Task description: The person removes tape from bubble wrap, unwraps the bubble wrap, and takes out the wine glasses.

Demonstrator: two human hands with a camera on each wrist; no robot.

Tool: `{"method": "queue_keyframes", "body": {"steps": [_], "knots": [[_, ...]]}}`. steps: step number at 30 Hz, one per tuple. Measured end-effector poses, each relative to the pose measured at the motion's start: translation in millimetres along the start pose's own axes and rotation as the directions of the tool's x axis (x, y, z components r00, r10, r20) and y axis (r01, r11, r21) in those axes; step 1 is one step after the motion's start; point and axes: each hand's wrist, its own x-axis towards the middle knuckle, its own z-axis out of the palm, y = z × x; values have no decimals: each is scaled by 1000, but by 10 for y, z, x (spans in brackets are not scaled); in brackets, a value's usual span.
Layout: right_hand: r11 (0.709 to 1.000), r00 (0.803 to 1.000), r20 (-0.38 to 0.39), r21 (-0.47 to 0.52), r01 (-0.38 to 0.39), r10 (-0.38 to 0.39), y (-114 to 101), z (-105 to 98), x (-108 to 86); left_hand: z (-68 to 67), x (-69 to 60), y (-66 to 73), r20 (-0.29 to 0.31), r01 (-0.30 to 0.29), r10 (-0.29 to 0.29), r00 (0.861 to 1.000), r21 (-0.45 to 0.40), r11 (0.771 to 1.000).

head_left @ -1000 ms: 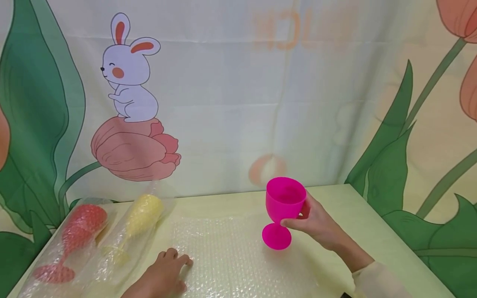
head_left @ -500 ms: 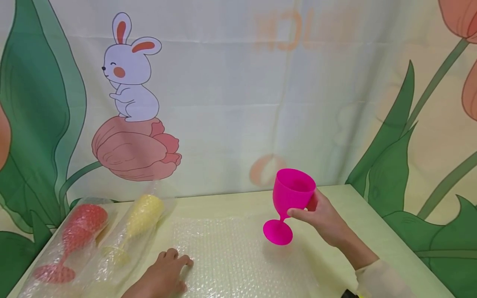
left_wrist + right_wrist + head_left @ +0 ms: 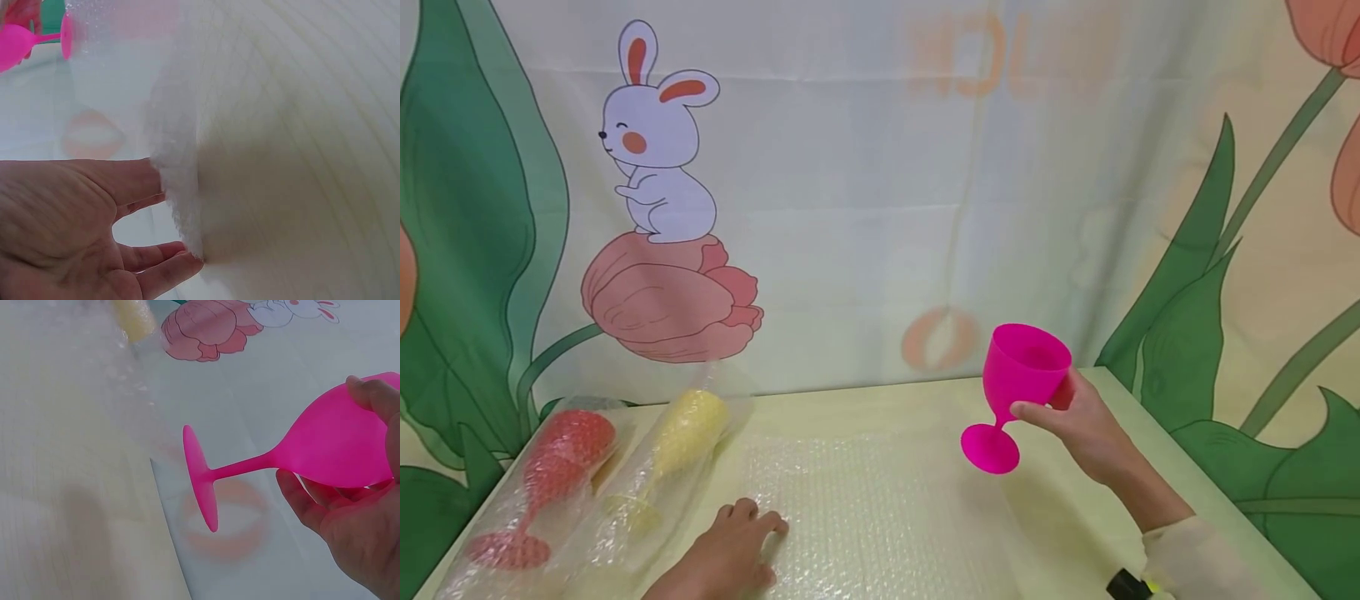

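Fingers of the right hand (image 3: 1086, 433) grip the cup (image 3: 1021, 379) over the desk (image 3: 850, 412), towards its far right corner; the left hand (image 3: 730, 542), relaxed, touches the wrap (image 3: 857, 508). A slackened grip could drop the cup; a tug, skew the wrap.

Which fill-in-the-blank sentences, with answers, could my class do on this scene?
1. The hand gripping the pink goblet is the person's ____ one.
2. Of the red goblet and yellow goblet, the ____ one lies nearer the left hand.
3. The head view shows the printed rabbit to the pink goblet's ____.
Missing words: right; yellow; left.
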Motion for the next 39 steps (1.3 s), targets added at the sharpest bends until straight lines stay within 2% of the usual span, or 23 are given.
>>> {"method": "queue_keyframes", "body": {"steps": [7,14,24,32,39], "knots": [[999,999,-41,-37,-2,0,66,-171,4,-13,-7,8,-15,2,-2,1000,-13,1000],[997,997,-82,-75,-16,10,207,-362,27,-19,-6,-8,-4,9,-9,1000,-10,1000],[1000,992,-121,-7,28,-29,470,-711,102,-15,-27,4,-6,1,-1,1000,-22,1000],[999,988,-151,30,20,-15,605,-936,152,0,-30,-37,-13,-20,20,1000,-25,999],[999,983,-185,49,-5,14,715,-1131,203,9,-15,-28,-19,-10,9,1000,-20,1000]]}}
